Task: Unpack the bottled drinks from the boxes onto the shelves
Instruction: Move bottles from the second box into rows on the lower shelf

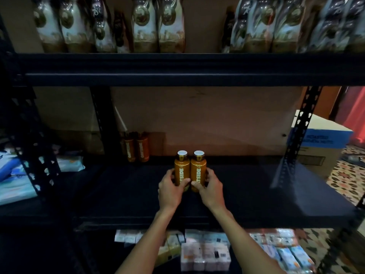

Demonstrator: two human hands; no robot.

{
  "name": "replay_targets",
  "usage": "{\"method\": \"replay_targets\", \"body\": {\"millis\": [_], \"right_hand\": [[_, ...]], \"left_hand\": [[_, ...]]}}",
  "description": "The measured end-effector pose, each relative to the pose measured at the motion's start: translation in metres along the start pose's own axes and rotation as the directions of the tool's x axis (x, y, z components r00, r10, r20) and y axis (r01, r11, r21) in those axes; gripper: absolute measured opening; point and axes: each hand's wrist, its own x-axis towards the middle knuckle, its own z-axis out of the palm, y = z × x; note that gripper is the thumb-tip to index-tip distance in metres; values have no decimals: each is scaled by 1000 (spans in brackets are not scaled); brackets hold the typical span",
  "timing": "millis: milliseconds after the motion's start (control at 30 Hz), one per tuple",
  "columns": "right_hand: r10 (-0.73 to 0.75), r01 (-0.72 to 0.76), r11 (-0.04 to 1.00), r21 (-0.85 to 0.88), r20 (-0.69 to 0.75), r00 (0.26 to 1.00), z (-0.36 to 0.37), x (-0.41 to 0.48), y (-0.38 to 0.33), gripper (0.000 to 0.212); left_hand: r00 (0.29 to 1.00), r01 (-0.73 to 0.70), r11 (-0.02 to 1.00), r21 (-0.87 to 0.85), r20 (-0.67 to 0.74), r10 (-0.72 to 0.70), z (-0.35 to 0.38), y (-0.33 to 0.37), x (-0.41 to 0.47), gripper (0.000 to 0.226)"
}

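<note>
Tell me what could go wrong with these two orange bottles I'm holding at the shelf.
The left hand and right hand each grip a bottle low down, so the left bottle or right bottle might tip if pushed fast. Sliding them back and left could knock the two rear bottles over. The shelf is dim, so spacing is hard to judge.
</note>
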Motion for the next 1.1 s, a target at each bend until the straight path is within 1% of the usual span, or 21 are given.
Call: {"method": "replay_targets", "body": {"millis": [100, 200, 267, 333, 467, 567, 733, 900, 967, 1000, 1033, 1100], "right_hand": [[-2, 2, 1000, 10, -17, 1000, 22, 27, 5, 61], [25, -25, 1000, -1, 3, 1000, 40, 59, 7, 63], [39, -39, 999, -13, 25, 999, 51, 80, 8, 56], [51, -50, 998, -33, 31, 998, 58, 100, 11, 46], [35, -34, 999, -40, 22, 999, 70, 133, 20, 43], [2, -2, 1000, -24, 2, 1000, 75, 151, 30, 47], [1, 1, 999, 43, -38, 999, 81, 168, 40, 45], [42, -39, 994, 97, -26, 999, 83, 171, 42, 40], [69, -68, 993, 98, -9, 998, 80, 170, 39, 44], [87, -87, 992, 93, 7, 996, 79, 169, 38, 50], [99, -101, 991, 86, 21, 995, 76, 166, 36, 60], [101, -102, 994, 29, 28, 995, 72, 158, 32, 87]], "left_hand": [[1000, 13, 1000, -4, -15, -13, 3, -7, 27, 61], [999, 50, 998, 26, -16, -50, 5, -12, 57, 63], [998, 69, 997, 27, -12, -69, 8, -18, 78, 63], [996, 85, 996, 17, 0, -85, 12, -23, 98, 59], [991, 125, 992, 4, 37, -125, 26, -34, 137, 50], [992, 116, 993, -3, 46, -116, 39, -39, 155, 50], [995, 104, 995, -7, 12, -104, 54, -48, 175, 64], [997, 74, 997, -15, -7, -74, 57, -50, 177, 61], [995, 91, 996, -16, 46, -90, 54, -49, 176, 68], [992, 100, 994, -31, 74, -98, 52, -48, 174, 74], [991, 111, 992, -55, 87, -106, 49, -47, 172, 81], [992, 113, 989, -100, 61, -107, 41, -43, 163, 90]]}}
